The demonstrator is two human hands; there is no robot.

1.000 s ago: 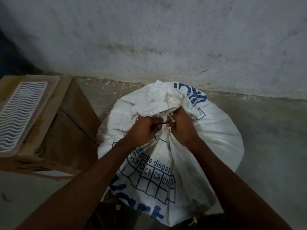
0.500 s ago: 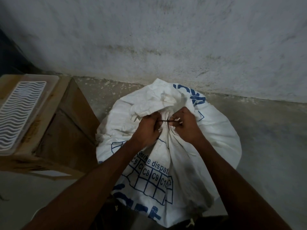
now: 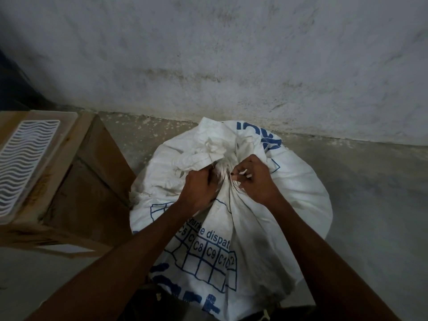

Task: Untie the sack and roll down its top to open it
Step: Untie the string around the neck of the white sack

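Sack (image 3: 231, 205) sits on the floor, just right of the box (image 3: 76, 181), its neck bunched and tied. Left hand (image 3: 199, 191) grips the neck cloth. Right hand (image 3: 253, 181) pinches the dark tie (image 3: 232, 174) at the knot. To do this well, hold the neck firm and tug the tie end slowly sideways, not up, so the knot slips loose.

A white woven sack (image 3: 231, 205) with blue print stands on a concrete floor (image 3: 370, 205) by a stained wall (image 3: 231, 66). At its gathered neck, the left hand (image 3: 199, 191) grips bunched fabric while the right hand (image 3: 254, 181) pinches a thin tie (image 3: 240, 174). At nine o'clock sits a cardboard box (image 3: 81, 193) bearing a white wavy-slotted tray (image 3: 25, 163).
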